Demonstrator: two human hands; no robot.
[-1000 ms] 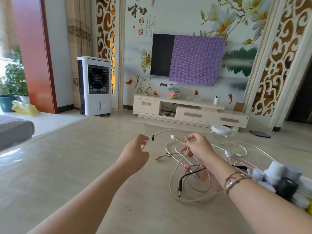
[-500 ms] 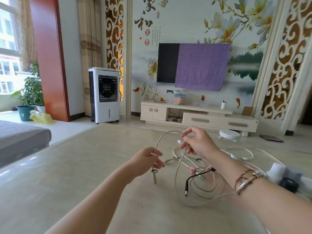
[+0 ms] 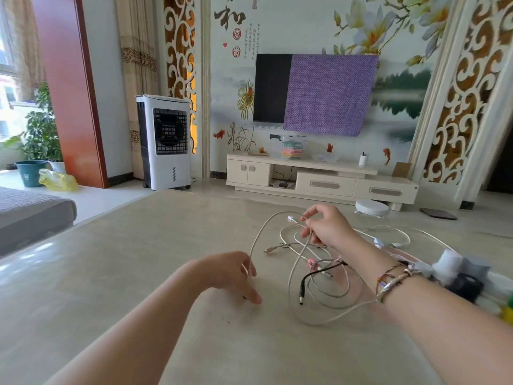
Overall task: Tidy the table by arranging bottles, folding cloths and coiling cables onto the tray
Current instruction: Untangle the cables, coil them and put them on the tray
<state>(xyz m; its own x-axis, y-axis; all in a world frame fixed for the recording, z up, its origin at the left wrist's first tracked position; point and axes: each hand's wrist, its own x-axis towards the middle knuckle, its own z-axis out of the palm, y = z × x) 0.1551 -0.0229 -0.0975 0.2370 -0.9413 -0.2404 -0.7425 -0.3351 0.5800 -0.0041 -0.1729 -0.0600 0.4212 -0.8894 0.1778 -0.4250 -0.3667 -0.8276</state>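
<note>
Head view: white cable arched between hands above table. Left hand curled round near end; right hand pinching far span. Tangled loops near right: likely snagging if pulled.

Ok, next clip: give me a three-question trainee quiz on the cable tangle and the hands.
1. True or false: both hands hold the same white cable.
2. Which hand is higher above the table: A) left hand B) right hand?
3. Fill in: the loose plug hanging nearest the camera is on a ____ cable.

Key: 1 true; 2 B; 3 black.
</note>
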